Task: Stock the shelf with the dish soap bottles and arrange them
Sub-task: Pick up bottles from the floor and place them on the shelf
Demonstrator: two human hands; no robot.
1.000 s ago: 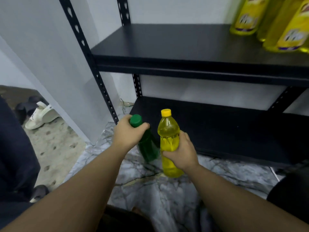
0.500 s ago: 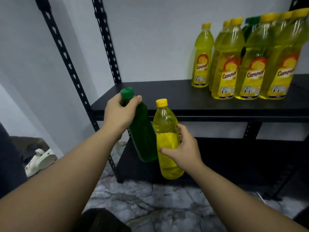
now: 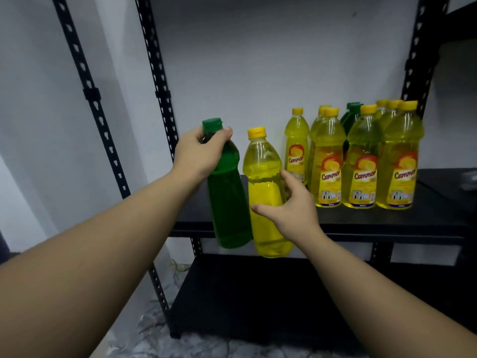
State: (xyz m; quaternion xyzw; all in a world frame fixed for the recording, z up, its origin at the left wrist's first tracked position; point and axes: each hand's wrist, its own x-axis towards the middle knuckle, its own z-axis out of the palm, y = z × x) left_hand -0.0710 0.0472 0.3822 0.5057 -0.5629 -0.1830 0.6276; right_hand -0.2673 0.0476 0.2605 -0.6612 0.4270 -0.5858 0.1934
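Note:
My left hand [image 3: 200,153] grips a green dish soap bottle [image 3: 228,200] by its neck and shoulder, just under the green cap. My right hand [image 3: 291,205] holds a yellow dish soap bottle [image 3: 265,195] around its middle. Both bottles hang side by side in front of the left part of the black shelf [image 3: 387,215], their bases below its front edge. On the shelf's right half stands a group of several yellow labelled bottles [image 3: 360,161], with green bottles [image 3: 352,115] partly hidden behind them.
Black perforated uprights [image 3: 160,81] frame the rack on the left, and another upright [image 3: 418,55] rises at the right. A lower black shelf [image 3: 258,293] sits near the marble-patterned floor [image 3: 160,342]. A white wall backs the rack.
Both hands have lifted their bottles from near the floor up to the level of the stocked shelf. My view has tilted upward with them.

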